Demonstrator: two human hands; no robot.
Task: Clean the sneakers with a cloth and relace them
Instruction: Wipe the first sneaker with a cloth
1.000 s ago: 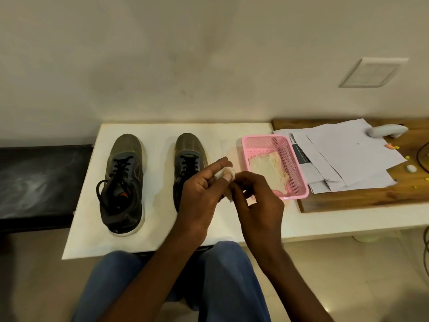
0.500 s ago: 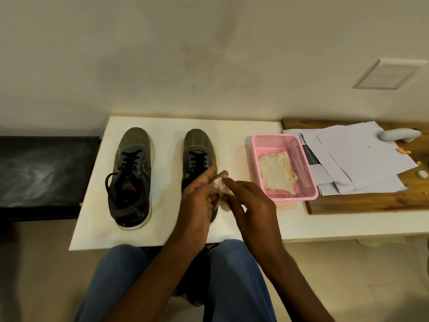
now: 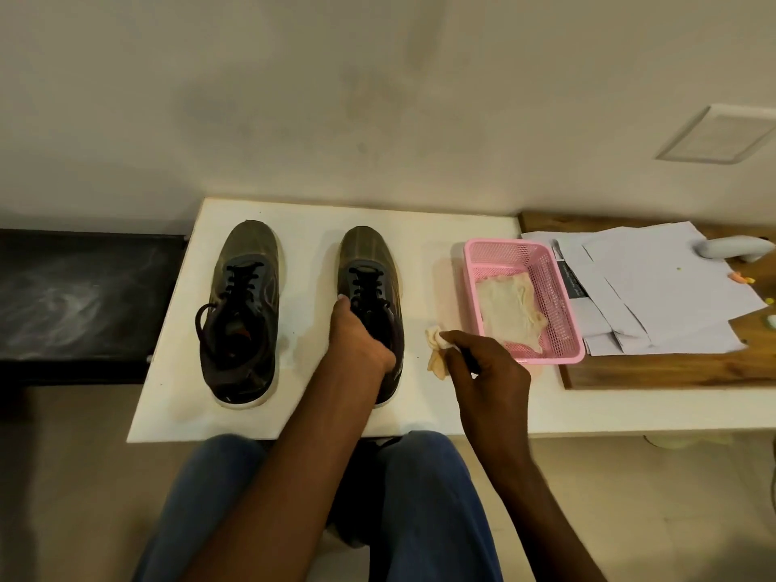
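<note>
Two dark olive sneakers with black laces stand side by side on the white table [image 3: 294, 417], toes toward the wall. The left sneaker [image 3: 243, 312] sits free with its laces loose. My left hand [image 3: 357, 338] is closed over the heel and collar of the right sneaker [image 3: 367, 262]. Just right of that shoe, my right hand [image 3: 483, 367] pinches a small crumpled cream cloth [image 3: 436, 350] that hangs down onto the table top.
A pink mesh basket [image 3: 499, 249] holding another cream cloth [image 3: 508, 306] stands right of the shoes. Beyond it lie loose white papers [image 3: 655, 287] on a wooden board [image 3: 672, 371]. A black bench [image 3: 75, 300] adjoins the table's left. My knees are under the front edge.
My hands have parted. The left one let go of the cloth and came down on the right sneaker; the right one carried the cloth to the right, toward the basket.
</note>
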